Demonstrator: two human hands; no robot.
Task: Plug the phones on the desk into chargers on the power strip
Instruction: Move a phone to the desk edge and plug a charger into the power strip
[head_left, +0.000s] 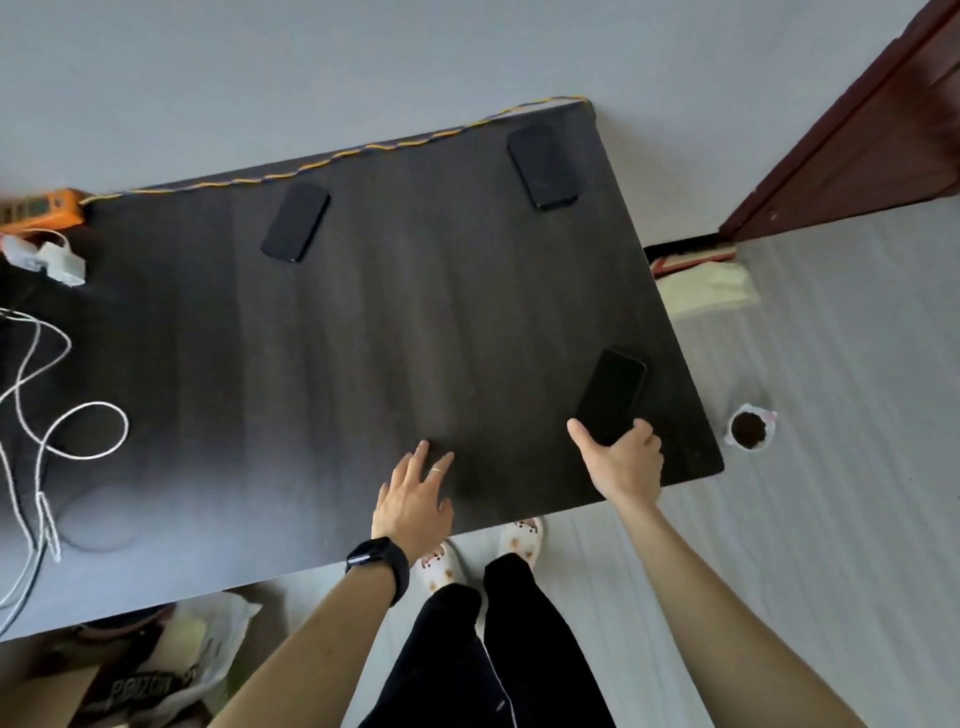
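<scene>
**A:** Which phone is in hand?

**B:** The slim black glass-fronted phone (612, 397) at the lower right of the frame, near the corner of the dark wood-grain surface (363, 338). The right grip (623, 462) is clamped on its near end, thumb on one long edge and curled fingers on the other. I can't tell whether it has lifted off the surface.

**A:** And the left grip (413, 499)?

**B:** It is spread apart and holds nothing, low in the middle of the frame over the surface.

**A:** How will the phone handle?

**B:** I'd judge it rigid, light enough for one hand, and slick on its glass and edges. A drop could crack it. Holding the long edges suits it, but the grip should sit nearer mid-length so the charging port stays free.

**A:** What about the rest?

**B:** A second black phone (295, 222) lies at upper centre-left, and a third black phone (543, 167) at the upper right corner. The orange power strip (39, 208) is at the far upper left, with white charger blocks (49, 260) just below it. White braided cables (47, 415) loop down the left edge, well apart from all three phones.

**A:** Any containers?

**B:** A small white cup (749, 428) stands on the floor at right, filled with something dark brown. A crumpled plastic bag (171, 665) sits at lower left, and I can't make out what is in it.
</scene>
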